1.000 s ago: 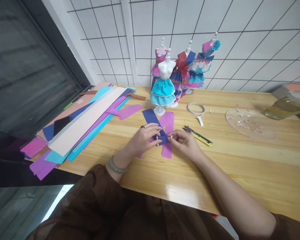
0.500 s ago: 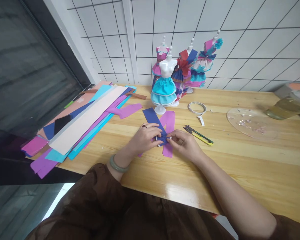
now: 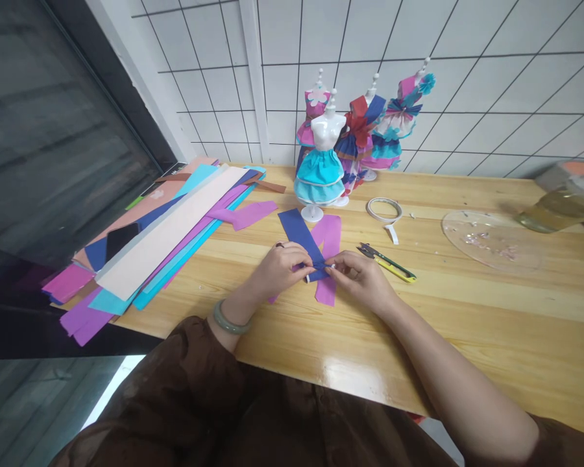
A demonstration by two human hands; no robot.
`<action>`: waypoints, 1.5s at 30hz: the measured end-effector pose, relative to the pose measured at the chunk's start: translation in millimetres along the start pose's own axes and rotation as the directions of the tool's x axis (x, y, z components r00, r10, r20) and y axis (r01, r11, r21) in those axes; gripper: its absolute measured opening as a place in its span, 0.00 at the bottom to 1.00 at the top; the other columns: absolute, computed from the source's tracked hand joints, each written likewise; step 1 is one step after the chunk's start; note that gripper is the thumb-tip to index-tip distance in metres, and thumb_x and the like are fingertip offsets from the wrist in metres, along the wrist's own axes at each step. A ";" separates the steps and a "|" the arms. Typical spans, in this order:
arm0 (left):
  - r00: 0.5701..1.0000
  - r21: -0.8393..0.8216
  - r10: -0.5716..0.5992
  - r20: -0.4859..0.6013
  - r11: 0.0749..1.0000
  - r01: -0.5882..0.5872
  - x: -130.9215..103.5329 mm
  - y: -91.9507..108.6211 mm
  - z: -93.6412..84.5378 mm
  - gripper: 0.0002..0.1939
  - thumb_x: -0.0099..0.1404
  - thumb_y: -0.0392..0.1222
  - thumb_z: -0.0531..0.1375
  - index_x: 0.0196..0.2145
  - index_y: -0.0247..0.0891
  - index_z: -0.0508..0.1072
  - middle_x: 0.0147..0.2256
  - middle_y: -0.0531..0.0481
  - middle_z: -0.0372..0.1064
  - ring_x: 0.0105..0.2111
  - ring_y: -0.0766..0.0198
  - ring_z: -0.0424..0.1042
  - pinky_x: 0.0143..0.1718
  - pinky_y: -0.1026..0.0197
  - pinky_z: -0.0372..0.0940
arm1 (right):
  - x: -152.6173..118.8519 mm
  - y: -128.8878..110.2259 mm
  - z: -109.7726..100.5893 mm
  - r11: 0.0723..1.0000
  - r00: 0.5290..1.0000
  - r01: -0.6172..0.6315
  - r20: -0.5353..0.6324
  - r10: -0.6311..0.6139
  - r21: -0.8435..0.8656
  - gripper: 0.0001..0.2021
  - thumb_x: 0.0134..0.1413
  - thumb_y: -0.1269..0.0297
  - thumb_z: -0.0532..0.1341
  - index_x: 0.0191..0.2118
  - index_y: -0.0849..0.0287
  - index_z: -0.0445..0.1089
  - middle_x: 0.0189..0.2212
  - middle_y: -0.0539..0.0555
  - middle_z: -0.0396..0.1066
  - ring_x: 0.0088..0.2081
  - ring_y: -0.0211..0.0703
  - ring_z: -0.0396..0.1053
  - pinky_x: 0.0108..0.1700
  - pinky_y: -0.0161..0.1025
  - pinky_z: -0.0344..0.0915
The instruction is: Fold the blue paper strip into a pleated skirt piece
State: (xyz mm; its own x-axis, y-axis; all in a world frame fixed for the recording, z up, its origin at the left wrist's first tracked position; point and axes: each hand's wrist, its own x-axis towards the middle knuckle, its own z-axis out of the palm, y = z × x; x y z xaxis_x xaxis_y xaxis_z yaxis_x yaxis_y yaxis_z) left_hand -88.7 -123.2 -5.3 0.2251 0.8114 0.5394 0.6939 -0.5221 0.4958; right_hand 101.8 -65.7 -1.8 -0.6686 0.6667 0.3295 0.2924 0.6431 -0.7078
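Between both hands is a small gathered navy strip (image 3: 320,266), with a white bit at its right end. My left hand (image 3: 285,267) pinches its left side between thumb and fingers. On the other side, my right hand (image 3: 357,275) grips the right end with thumb and forefinger. Beneath the hands a flat navy strip (image 3: 298,228) slants across a purple strip (image 3: 331,232), both lying on the table. Just beyond my right hand lie black-and-yellow thread snips (image 3: 389,263). Whether the strips are paper or cloth I cannot tell.
Coloured strips and sheets (image 3: 175,227) are piled at left, with a black phone (image 3: 121,241) on them. Behind stand a mannequin in a turquoise skirt (image 3: 320,170) and several dressed ones. A tape roll (image 3: 384,209), a clear dish (image 3: 486,240) and a jar (image 3: 562,204) are at right.
My left fingers have closed in from spread around the gathered navy strip to a tighter pinch on its left side. The right hand has hardly moved.
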 end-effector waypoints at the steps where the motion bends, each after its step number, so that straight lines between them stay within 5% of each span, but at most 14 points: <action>1: 1.000 -0.005 -0.007 0.001 1.000 0.007 -0.2 -0.2 -0.1 0.05 0.57 0.39 0.58 0.27 0.36 0.72 0.29 0.48 0.72 0.36 0.62 0.69 0.40 0.57 0.61 | 0.1 0.0 -0.2 1.000 1.000 -0.001 0.000 0.001 -0.002 0.08 0.51 0.63 0.56 0.35 0.59 0.70 0.28 0.54 0.70 0.25 0.38 0.63 0.27 0.35 0.60; 9: 0.992 -0.003 -0.127 0.019 0.992 0.127 -0.5 5.1 -2.6 0.04 0.55 0.35 0.58 0.31 0.37 0.70 0.31 0.50 0.71 0.35 0.64 0.68 0.39 0.59 0.61 | 0.3 -1.0 -1.9 1.000 0.999 -0.014 0.042 0.013 0.013 0.07 0.51 0.65 0.56 0.34 0.59 0.69 0.28 0.54 0.69 0.26 0.37 0.63 0.27 0.35 0.60; 17: 0.984 -0.025 -0.160 0.073 0.986 0.162 -0.4 8.8 -2.0 0.13 0.55 0.31 0.55 0.40 0.37 0.67 0.34 0.50 0.69 0.35 0.64 0.67 0.38 0.60 0.61 | 0.2 1.1 0.5 1.000 0.997 0.002 0.078 -0.004 0.014 0.07 0.52 0.65 0.56 0.35 0.59 0.69 0.30 0.55 0.69 0.26 0.38 0.64 0.29 0.37 0.62; 28: 0.986 0.013 -0.149 0.070 0.989 0.148 -0.5 11.3 0.6 0.19 0.54 0.31 0.56 0.45 0.38 0.63 0.31 0.52 0.69 0.36 0.63 0.67 0.40 0.59 0.60 | 0.0 -8.7 1.5 0.992 0.991 0.110 0.082 -0.105 -0.056 0.21 0.48 0.59 0.60 0.49 0.55 0.63 0.40 0.58 0.66 0.40 0.47 0.65 0.42 0.44 0.63; 36: 0.987 0.021 -0.134 0.084 0.991 0.133 -0.7 11.6 -0.1 0.19 0.55 0.32 0.56 0.46 0.39 0.62 0.32 0.51 0.69 0.36 0.64 0.67 0.40 0.60 0.60 | 1.1 -1.8 -0.8 0.993 0.992 0.109 0.062 -0.106 -0.046 0.07 0.52 0.63 0.57 0.37 0.57 0.70 0.34 0.56 0.69 0.36 0.44 0.66 0.40 0.42 0.63; 45: 0.983 -0.060 -0.168 0.070 0.983 0.172 -0.6 9.6 -2.5 0.15 0.55 0.36 0.58 0.42 0.39 0.67 0.32 0.50 0.70 0.36 0.64 0.68 0.40 0.60 0.62 | 1.8 -1.0 -1.6 0.997 0.995 0.072 0.064 -0.070 -0.028 0.06 0.52 0.64 0.56 0.31 0.58 0.69 0.29 0.55 0.68 0.30 0.41 0.65 0.34 0.38 0.61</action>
State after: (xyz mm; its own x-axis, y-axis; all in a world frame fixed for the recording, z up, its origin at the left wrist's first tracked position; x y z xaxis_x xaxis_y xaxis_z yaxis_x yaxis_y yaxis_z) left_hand -84.0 -129.4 0.8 0.1531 0.9040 0.3993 0.6798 -0.3896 0.6213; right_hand 101.4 -64.5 0.4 -0.7298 0.5945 0.3376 0.2626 0.6997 -0.6645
